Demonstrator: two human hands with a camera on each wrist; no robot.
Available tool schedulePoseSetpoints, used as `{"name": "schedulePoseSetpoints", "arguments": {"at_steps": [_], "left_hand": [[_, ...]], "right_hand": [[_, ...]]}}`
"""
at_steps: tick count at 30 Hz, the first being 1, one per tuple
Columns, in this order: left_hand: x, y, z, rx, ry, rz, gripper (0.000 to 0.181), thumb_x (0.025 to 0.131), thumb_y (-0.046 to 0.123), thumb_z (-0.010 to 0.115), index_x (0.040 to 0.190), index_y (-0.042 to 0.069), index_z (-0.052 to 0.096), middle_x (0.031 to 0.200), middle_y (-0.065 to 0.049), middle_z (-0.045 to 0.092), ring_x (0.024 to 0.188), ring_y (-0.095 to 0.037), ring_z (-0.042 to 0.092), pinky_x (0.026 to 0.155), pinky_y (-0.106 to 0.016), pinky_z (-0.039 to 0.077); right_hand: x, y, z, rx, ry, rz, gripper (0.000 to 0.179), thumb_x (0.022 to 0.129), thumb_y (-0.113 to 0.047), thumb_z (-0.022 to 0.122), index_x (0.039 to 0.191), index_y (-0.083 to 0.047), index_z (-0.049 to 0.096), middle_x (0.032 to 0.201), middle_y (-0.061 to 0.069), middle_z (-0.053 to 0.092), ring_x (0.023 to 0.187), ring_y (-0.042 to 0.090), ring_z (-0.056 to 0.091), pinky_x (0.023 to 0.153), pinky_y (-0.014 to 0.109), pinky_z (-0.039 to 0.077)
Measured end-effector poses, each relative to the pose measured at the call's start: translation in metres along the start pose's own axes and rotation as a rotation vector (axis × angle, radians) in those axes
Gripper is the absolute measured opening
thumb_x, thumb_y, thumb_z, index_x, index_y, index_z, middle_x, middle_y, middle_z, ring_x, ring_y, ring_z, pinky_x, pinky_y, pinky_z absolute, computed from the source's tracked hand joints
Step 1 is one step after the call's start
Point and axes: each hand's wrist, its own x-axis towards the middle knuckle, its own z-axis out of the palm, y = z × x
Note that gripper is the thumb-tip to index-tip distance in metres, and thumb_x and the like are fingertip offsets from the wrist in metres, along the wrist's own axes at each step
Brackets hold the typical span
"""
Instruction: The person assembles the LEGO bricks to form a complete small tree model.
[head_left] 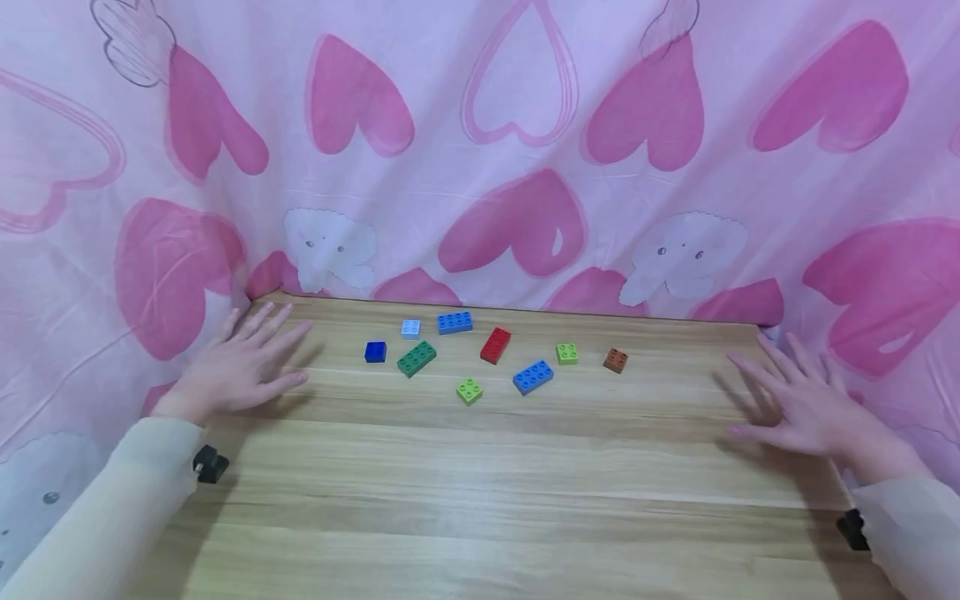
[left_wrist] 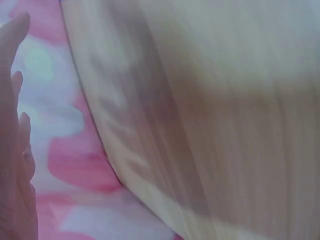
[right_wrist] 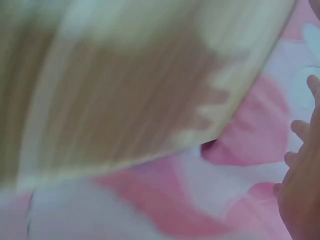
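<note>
Several toy bricks lie scattered on the wooden table in the head view: a dark blue brick (head_left: 376, 352), a light blue brick (head_left: 410, 328), a green brick (head_left: 417, 358), a red brick (head_left: 495, 345), a brown brick (head_left: 616, 360), plus two longer blue ones and two lime ones. The left hand (head_left: 243, 362), fingers spread, is over the table's left side, nearest the dark blue brick but apart from it. At the right edge, the right hand (head_left: 806, 404) spreads its fingers too, well away from the brown brick. Both hands hold nothing. The wrist views show no bricks.
A pink curtain (head_left: 420, 200) with hearts surrounds the back and sides of the table (head_left: 480, 500). Small black devices (head_left: 211, 463) are strapped at both wrists. The bricks are grouped toward the table's far edge, between the hands.
</note>
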Motion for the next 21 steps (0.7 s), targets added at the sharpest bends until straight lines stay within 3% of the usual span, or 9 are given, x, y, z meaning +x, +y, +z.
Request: {"name": "schedulePoseSetpoints", "arguments": {"at_steps": [3,7,12,17,21], "left_hand": [[0.005,0.013,-0.001,-0.021,0.027,0.015,0.087,0.105,0.070,0.053,0.175,0.026,0.028,0.182,-0.017,0.017,0.167,-0.044,0.011,0.129,-0.059,-0.019],[0.011,0.032,-0.003,-0.058,0.040,0.015,0.087,0.105,0.072,0.052,0.175,0.028,0.026,0.181,-0.016,0.018,0.167,-0.044,0.012,0.132,-0.065,-0.007],[0.024,0.053,-0.001,-0.123,0.038,0.031,0.087,0.108,0.069,0.050,0.176,0.020,0.025,0.180,-0.022,0.018,0.167,-0.046,0.010,0.132,-0.068,0.009],[0.044,0.079,0.005,-0.192,0.110,0.067,0.085,0.110,0.061,0.052,0.175,0.015,0.024,0.182,-0.019,0.013,0.166,-0.047,0.012,0.131,-0.064,0.021],[0.060,0.103,0.010,-0.310,0.189,0.070,0.084,0.109,0.054,0.061,0.174,0.013,0.028,0.180,-0.019,0.020,0.164,-0.048,0.021,0.128,-0.067,0.026]], "right_hand": [[0.009,-0.012,-0.003,0.050,0.029,-0.001,0.120,0.081,-0.060,0.090,0.175,-0.025,0.025,0.184,0.013,-0.005,0.165,0.049,-0.016,0.119,0.076,-0.024],[0.023,-0.037,-0.005,0.119,0.063,-0.013,0.115,0.081,-0.056,0.091,0.172,-0.018,0.032,0.182,0.021,0.007,0.166,0.048,-0.009,0.123,0.077,-0.017],[0.045,-0.069,-0.001,0.165,0.076,-0.002,0.112,0.086,-0.058,0.087,0.174,-0.020,0.029,0.180,0.024,0.014,0.166,0.049,-0.002,0.125,0.076,-0.012],[0.066,-0.096,0.001,0.267,0.068,0.012,0.112,0.088,-0.058,0.086,0.175,-0.021,0.026,0.181,0.023,0.013,0.166,0.050,0.001,0.120,0.086,0.000],[0.084,-0.113,0.012,0.331,0.077,0.030,0.107,0.091,-0.057,0.084,0.175,-0.022,0.027,0.181,0.019,0.017,0.166,0.049,0.007,0.119,0.088,0.008]]}}
